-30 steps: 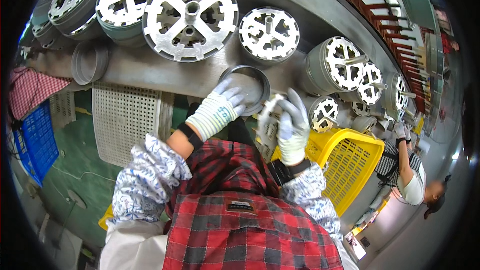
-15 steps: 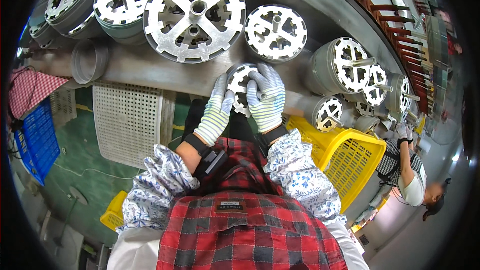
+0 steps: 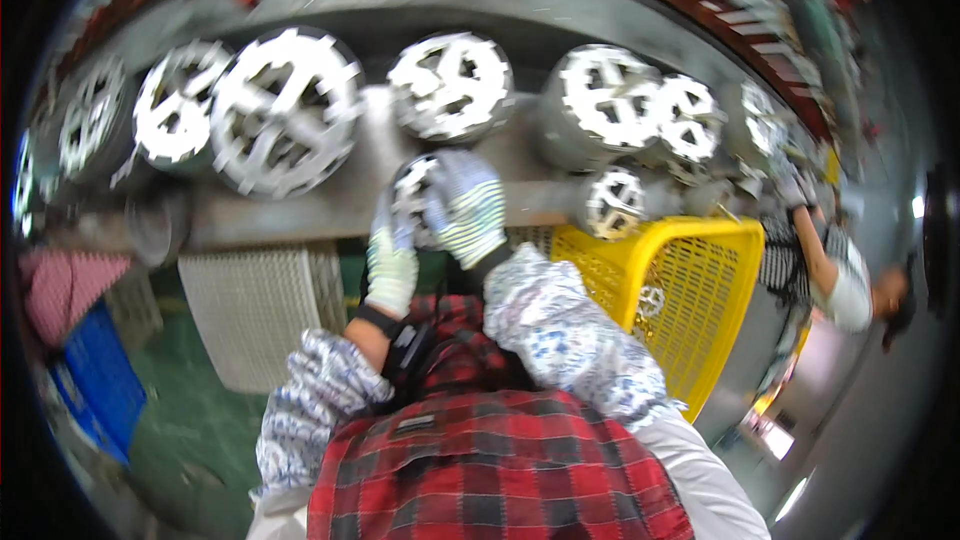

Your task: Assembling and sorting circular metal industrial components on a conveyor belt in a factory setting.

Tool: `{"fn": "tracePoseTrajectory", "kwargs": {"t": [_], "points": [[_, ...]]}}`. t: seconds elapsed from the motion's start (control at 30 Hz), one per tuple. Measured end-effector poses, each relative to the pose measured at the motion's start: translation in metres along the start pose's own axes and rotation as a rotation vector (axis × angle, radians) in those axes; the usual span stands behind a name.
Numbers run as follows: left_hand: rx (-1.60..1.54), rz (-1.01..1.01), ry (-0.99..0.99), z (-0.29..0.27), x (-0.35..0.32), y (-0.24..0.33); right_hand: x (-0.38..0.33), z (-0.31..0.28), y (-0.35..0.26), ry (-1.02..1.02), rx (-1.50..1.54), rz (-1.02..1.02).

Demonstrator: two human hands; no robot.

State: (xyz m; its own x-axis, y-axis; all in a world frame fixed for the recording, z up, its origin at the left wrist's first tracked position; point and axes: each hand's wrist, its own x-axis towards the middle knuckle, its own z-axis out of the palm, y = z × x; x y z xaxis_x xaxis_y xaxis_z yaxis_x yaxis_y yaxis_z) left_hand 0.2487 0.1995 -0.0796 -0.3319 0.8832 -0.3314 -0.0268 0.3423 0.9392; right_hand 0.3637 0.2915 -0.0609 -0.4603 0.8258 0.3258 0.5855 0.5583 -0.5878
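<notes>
At the bench's near edge, both my gloved hands are round a small grey drum with a notched, spoked metal disc (image 3: 414, 190) on its end. My left hand (image 3: 392, 255) grips it from the left side. My right hand (image 3: 470, 205) covers its right side, the fingers bent over the disc. Motion blur and the gloves hide the exact finger contact. Behind my hands stands a larger drum with a notched disc (image 3: 450, 88), and to its left a still larger notched disc (image 3: 288, 115).
Several more drums (image 3: 605, 105) line the metal bench (image 3: 345, 223). A yellow basket (image 3: 748, 270) stands at the right, a white perforated crate (image 3: 245, 310) at the left, with a blue crate (image 3: 105, 375) beyond it. A person (image 3: 840, 280) works at the far right.
My view has swung, so the drums and bench appear shifted and blurred. Both hands stay on the small drum; my right hand now reaches farther over its disc.
</notes>
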Motion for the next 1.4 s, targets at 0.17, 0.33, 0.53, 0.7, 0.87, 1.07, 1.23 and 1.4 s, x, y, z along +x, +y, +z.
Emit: {"fn": "tracePoseTrajectory", "kwargs": {"t": [0.17,0.33,0.53,0.7,0.87,1.07,1.23,1.4], "points": [[-0.377,-0.222,-0.089,-0.012,-0.012,-0.01,-0.019,-0.014,-0.001,-0.096,-0.073,0.052],[-0.153,-0.051,-0.105,-0.051,-0.033,0.018,-0.029,-0.121,-0.034,0.225,0.087,-0.07],[-0.111,-0.055,-0.122,-0.053,-0.03,0.001,-0.007,-0.278,0.036,0.589,-0.374,-0.012],[-0.144,-0.051,-0.17,-0.015,-0.025,0.009,0.066,-0.334,0.1,0.329,-0.442,0.417],[0.155,0.008,-0.293,-0.031,-0.006,0.008,0.077,-0.296,0.162,0.339,-0.383,0.46],[0.069,-0.129,-0.082,-0.031,-0.035,0.049,-0.073,-0.359,0.138,0.884,-0.234,0.029],[0.176,-0.14,-0.042,-0.035,-0.045,0.056,-0.365,-0.343,0.174,1.058,-0.116,1.115],[0.283,-0.192,-0.099,-0.02,-0.046,0.069,-0.567,-0.242,0.161,0.189,0.203,1.956]]}}
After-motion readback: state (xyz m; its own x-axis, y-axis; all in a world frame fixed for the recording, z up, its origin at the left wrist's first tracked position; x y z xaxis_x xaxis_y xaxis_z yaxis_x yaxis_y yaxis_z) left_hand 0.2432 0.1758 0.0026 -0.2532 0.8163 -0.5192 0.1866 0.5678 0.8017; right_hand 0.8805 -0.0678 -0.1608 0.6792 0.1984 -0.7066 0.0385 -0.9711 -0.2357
